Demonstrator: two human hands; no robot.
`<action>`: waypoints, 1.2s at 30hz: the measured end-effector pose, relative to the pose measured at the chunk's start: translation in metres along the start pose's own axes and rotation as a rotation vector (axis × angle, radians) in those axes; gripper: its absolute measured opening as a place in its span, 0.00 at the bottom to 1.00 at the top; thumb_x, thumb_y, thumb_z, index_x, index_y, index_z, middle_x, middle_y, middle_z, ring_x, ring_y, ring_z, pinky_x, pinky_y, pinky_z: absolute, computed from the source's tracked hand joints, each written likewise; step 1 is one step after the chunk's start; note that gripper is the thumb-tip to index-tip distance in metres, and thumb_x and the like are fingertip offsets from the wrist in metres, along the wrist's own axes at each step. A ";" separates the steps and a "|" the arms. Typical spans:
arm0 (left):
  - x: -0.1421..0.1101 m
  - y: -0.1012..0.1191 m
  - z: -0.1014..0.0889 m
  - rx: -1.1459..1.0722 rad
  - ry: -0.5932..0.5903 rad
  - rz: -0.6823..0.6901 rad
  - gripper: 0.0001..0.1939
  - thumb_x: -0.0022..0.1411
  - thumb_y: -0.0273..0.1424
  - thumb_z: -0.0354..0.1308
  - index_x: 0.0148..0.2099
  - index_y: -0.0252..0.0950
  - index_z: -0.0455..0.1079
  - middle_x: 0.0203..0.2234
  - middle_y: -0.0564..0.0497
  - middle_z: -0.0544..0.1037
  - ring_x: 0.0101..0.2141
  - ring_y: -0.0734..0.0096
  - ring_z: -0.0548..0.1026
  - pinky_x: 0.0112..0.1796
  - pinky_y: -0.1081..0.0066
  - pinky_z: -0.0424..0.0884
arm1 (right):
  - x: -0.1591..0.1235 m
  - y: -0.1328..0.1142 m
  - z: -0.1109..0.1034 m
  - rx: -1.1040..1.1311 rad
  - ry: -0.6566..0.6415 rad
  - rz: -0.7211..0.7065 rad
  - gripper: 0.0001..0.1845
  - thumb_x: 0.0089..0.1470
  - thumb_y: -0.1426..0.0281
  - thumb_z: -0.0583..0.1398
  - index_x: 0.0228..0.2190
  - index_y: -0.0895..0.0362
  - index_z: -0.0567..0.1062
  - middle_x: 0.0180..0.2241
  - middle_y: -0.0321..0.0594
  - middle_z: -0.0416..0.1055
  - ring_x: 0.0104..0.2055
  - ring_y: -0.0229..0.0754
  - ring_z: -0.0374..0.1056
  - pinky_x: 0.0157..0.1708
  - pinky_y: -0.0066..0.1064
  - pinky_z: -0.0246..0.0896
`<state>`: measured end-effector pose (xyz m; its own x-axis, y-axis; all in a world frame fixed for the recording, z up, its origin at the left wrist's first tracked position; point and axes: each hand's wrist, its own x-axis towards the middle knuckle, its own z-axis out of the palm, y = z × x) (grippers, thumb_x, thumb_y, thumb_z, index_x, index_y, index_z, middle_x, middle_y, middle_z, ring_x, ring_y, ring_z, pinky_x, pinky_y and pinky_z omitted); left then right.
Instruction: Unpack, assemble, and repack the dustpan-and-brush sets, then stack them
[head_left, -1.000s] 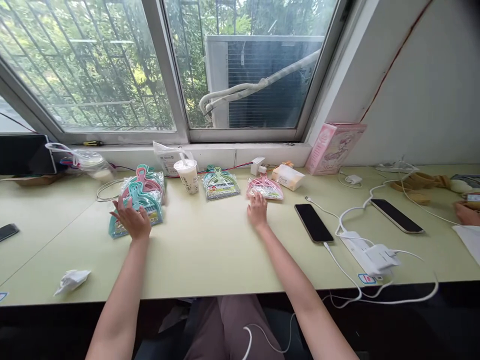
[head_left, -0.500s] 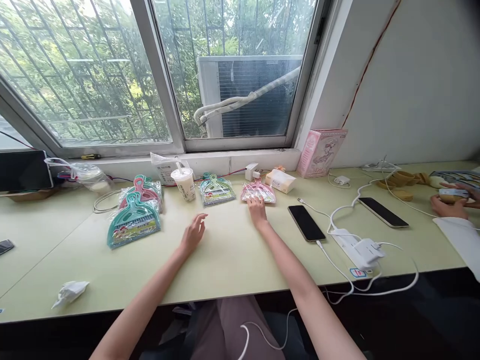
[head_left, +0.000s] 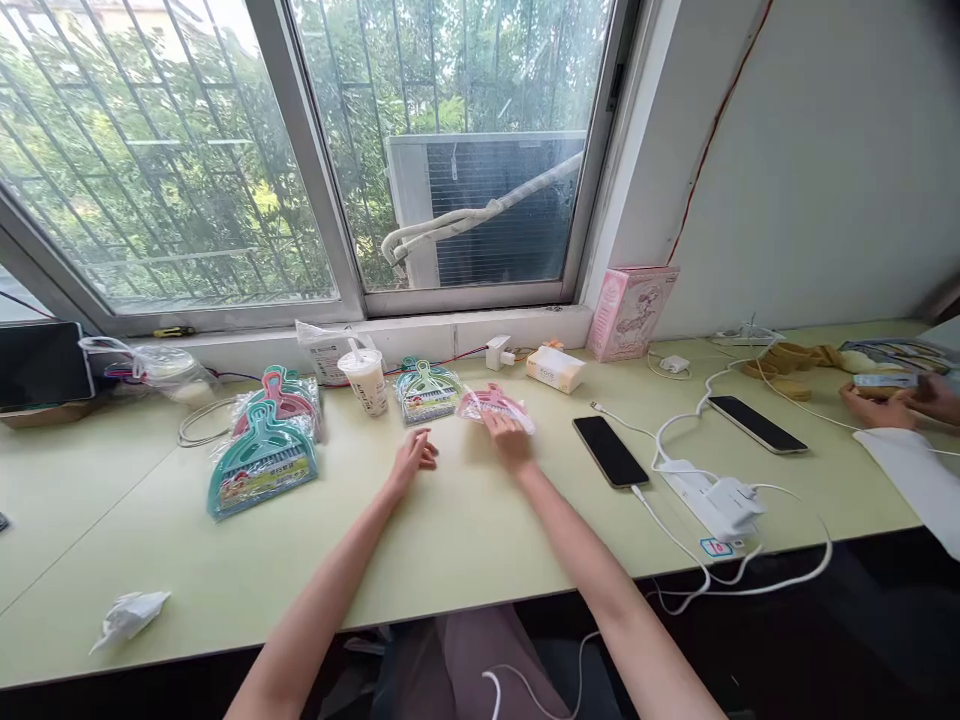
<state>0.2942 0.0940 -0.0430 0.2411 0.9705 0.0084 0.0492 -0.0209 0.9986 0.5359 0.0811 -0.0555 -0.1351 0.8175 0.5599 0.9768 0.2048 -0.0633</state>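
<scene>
My right hand pinches the near edge of a pink mini dustpan and brush set in clear wrapping. The fingertips lie over its front, and the set looks slightly tilted off the table. My left hand rests on the table to the left, fingers loosely curled and a little apart, with nothing in them. Just beyond it lies a wrapped green dustpan set. Farther left, a wrapped teal dustpan set overlaps a pink one behind it.
A lidded drink cup and a tissue pack stand near the window. To the right are two phones, a white power strip with cables, and a pink box. Another person's hands hold something at far right. Crumpled tissue lies front left.
My right hand has taken hold of the pink dustpan set and drawn it left and toward me. My left hand has shifted right, its fingers curling more. The view has tilted slightly.
</scene>
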 end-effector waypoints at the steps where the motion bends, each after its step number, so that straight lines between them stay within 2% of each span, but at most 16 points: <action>1: 0.008 0.003 0.002 -0.171 -0.049 -0.109 0.31 0.62 0.50 0.51 0.58 0.34 0.61 0.31 0.43 0.79 0.29 0.63 0.77 0.37 0.62 0.74 | -0.007 -0.011 -0.003 0.022 0.014 -0.083 0.25 0.61 0.80 0.49 0.57 0.56 0.68 0.51 0.48 0.74 0.49 0.48 0.71 0.46 0.39 0.67; 3: 0.022 0.008 0.005 -0.483 -0.209 -0.248 0.36 0.63 0.53 0.46 0.61 0.28 0.58 0.36 0.37 0.79 0.37 0.58 0.79 0.42 0.61 0.73 | -0.018 -0.034 -0.009 0.070 0.024 -0.262 0.24 0.62 0.78 0.50 0.58 0.53 0.67 0.52 0.44 0.73 0.51 0.45 0.70 0.50 0.37 0.66; 5: 0.030 0.008 0.005 -0.646 -0.319 -0.315 0.37 0.65 0.52 0.45 0.61 0.25 0.58 0.39 0.34 0.79 0.41 0.55 0.79 0.45 0.61 0.72 | -0.023 -0.051 -0.013 0.105 0.010 -0.402 0.24 0.63 0.77 0.49 0.57 0.51 0.68 0.54 0.41 0.71 0.52 0.43 0.69 0.52 0.36 0.64; 7: 0.032 0.003 0.001 -0.668 -0.343 -0.362 0.31 0.65 0.44 0.50 0.61 0.25 0.60 0.38 0.37 0.80 0.38 0.56 0.79 0.45 0.62 0.73 | -0.025 -0.060 -0.017 0.119 -0.014 -0.462 0.23 0.63 0.77 0.49 0.56 0.52 0.69 0.54 0.41 0.71 0.52 0.42 0.68 0.52 0.35 0.64; 9: 0.029 -0.003 -0.004 -0.620 -0.322 -0.397 0.26 0.62 0.33 0.55 0.60 0.26 0.62 0.36 0.40 0.81 0.34 0.59 0.80 0.43 0.63 0.74 | -0.025 -0.062 -0.020 0.150 -0.042 -0.465 0.23 0.62 0.78 0.50 0.55 0.52 0.69 0.54 0.42 0.71 0.52 0.43 0.67 0.52 0.36 0.63; 12: 0.024 -0.008 -0.008 -0.572 -0.305 -0.363 0.26 0.57 0.23 0.57 0.59 0.29 0.66 0.35 0.42 0.82 0.32 0.59 0.80 0.42 0.63 0.74 | -0.023 -0.056 -0.022 0.229 -0.078 -0.426 0.25 0.59 0.71 0.57 0.58 0.53 0.66 0.54 0.44 0.70 0.54 0.46 0.64 0.54 0.40 0.58; 15: 0.022 -0.005 -0.006 -0.612 -0.325 -0.247 0.27 0.56 0.22 0.58 0.59 0.33 0.67 0.39 0.42 0.81 0.37 0.56 0.80 0.44 0.60 0.74 | -0.021 -0.051 -0.023 0.264 -0.110 -0.380 0.33 0.54 0.59 0.63 0.59 0.54 0.64 0.55 0.48 0.67 0.56 0.51 0.61 0.55 0.44 0.53; 17: 0.022 -0.002 -0.003 -0.628 -0.315 -0.216 0.27 0.58 0.24 0.58 0.61 0.35 0.66 0.42 0.42 0.81 0.39 0.55 0.80 0.45 0.59 0.73 | -0.021 -0.050 -0.022 0.261 -0.132 -0.327 0.31 0.56 0.57 0.61 0.57 0.55 0.66 0.52 0.49 0.69 0.53 0.50 0.63 0.52 0.42 0.54; 20: 0.024 0.000 0.001 -0.631 -0.286 -0.247 0.27 0.61 0.28 0.57 0.63 0.34 0.63 0.41 0.40 0.81 0.38 0.55 0.80 0.43 0.58 0.74 | -0.020 -0.051 -0.021 0.236 -0.149 -0.248 0.19 0.60 0.64 0.58 0.52 0.55 0.70 0.45 0.45 0.71 0.47 0.46 0.65 0.46 0.37 0.56; 23: 0.026 -0.001 0.003 -0.655 -0.311 -0.214 0.27 0.62 0.29 0.56 0.63 0.32 0.62 0.42 0.40 0.80 0.39 0.56 0.80 0.44 0.58 0.74 | -0.019 -0.053 -0.021 0.208 -0.095 -0.184 0.12 0.59 0.70 0.59 0.46 0.55 0.73 0.44 0.44 0.70 0.47 0.46 0.64 0.45 0.35 0.56; 27: 0.027 -0.002 0.005 -0.634 -0.270 -0.206 0.28 0.61 0.29 0.56 0.63 0.31 0.62 0.43 0.40 0.80 0.41 0.55 0.79 0.47 0.57 0.73 | -0.019 -0.052 -0.021 0.165 -0.016 -0.047 0.11 0.57 0.70 0.61 0.43 0.56 0.73 0.46 0.46 0.69 0.49 0.48 0.62 0.46 0.38 0.56; 33: 0.027 0.001 0.005 -0.671 -0.226 -0.176 0.30 0.61 0.28 0.56 0.65 0.40 0.59 0.48 0.46 0.78 0.47 0.57 0.77 0.51 0.57 0.71 | -0.018 -0.047 -0.024 0.253 -0.102 0.009 0.09 0.56 0.74 0.62 0.41 0.55 0.73 0.40 0.43 0.71 0.45 0.45 0.65 0.43 0.35 0.61; 36: 0.028 -0.001 0.003 -0.664 -0.206 -0.199 0.31 0.60 0.28 0.57 0.65 0.39 0.59 0.46 0.45 0.79 0.46 0.57 0.78 0.51 0.57 0.72 | -0.018 -0.048 -0.026 0.276 -0.072 0.068 0.07 0.55 0.74 0.62 0.38 0.55 0.74 0.39 0.43 0.70 0.46 0.47 0.64 0.44 0.39 0.63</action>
<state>0.3043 0.1204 -0.0434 0.4701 0.8742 -0.1215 -0.4726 0.3656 0.8019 0.4961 0.0426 -0.0417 -0.0915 0.8685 0.4872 0.9030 0.2786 -0.3271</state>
